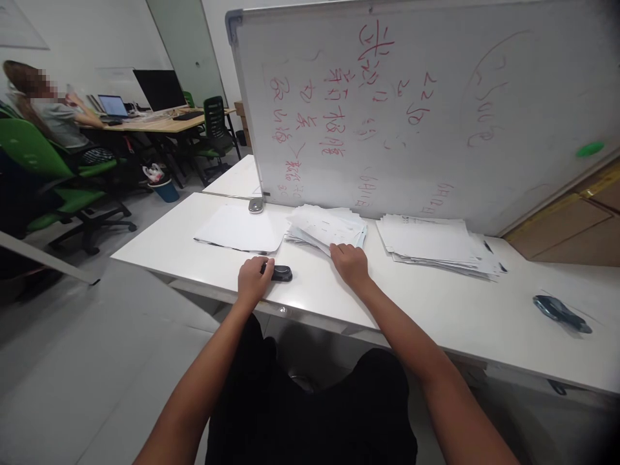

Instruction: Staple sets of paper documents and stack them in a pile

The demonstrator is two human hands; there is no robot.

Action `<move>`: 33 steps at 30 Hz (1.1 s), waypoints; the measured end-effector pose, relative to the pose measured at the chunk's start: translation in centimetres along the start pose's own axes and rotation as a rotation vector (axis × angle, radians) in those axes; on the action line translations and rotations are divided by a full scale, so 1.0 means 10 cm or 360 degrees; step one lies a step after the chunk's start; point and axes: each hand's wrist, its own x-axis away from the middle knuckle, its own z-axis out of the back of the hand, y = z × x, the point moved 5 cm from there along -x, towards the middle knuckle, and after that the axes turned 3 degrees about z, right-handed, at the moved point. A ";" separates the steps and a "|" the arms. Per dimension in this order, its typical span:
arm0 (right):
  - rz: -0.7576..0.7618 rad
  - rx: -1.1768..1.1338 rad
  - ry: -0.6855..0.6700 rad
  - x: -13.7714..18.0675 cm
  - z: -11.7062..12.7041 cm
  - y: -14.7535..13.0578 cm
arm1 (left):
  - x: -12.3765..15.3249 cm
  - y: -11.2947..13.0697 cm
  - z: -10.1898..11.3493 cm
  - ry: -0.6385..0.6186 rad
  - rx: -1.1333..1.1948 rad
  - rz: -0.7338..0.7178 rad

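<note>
My left hand point(253, 279) rests on the white table point(436, 310) with its fingers curled round the end of a small black stapler point(279, 273). My right hand point(349, 263) lies on the near edge of a loose middle stack of white papers point(325, 226), fingers closed on the sheets. A flat sheet pile point(239, 229) lies to the left of that stack. A thicker stack of papers point(433, 245) lies to the right.
A whiteboard point(411, 110) with red writing leans behind the papers. A dark object in clear wrap point(562, 314) lies at the table's right. A small grey item point(256, 206) sits by the board's corner. At far left a person sits at a desk with green chairs point(43, 168).
</note>
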 end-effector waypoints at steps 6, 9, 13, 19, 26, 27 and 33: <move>0.0126 -0.0002 0.0068 -0.01 -0.02 -0.07 | 0.00 0.01 0.01 0.0007 0.0026 -0.0013; 0.0165 -0.0037 0.0173 -0.01 0.01 -0.08 | 0.01 0.01 0.00 0.0020 0.0027 -0.0024; 0.0191 -0.0106 0.0135 0.01 -0.02 -0.07 | 0.00 -0.01 -0.01 0.0038 0.0019 -0.0035; 0.0139 -0.0218 0.0298 0.01 0.09 0.12 | -0.02 -0.05 -0.01 0.0072 0.0042 0.0001; -0.0108 -0.0199 0.0620 0.50 0.75 0.22 | -0.01 -0.12 0.02 0.0175 -0.0025 0.0087; -0.0097 -0.0236 0.0558 0.67 0.81 0.15 | -0.01 -0.12 0.03 0.0200 -0.0013 0.0069; -0.0375 -0.0795 0.0180 1.76 0.89 -0.28 | 0.18 -0.07 0.16 0.0463 0.0263 -0.0203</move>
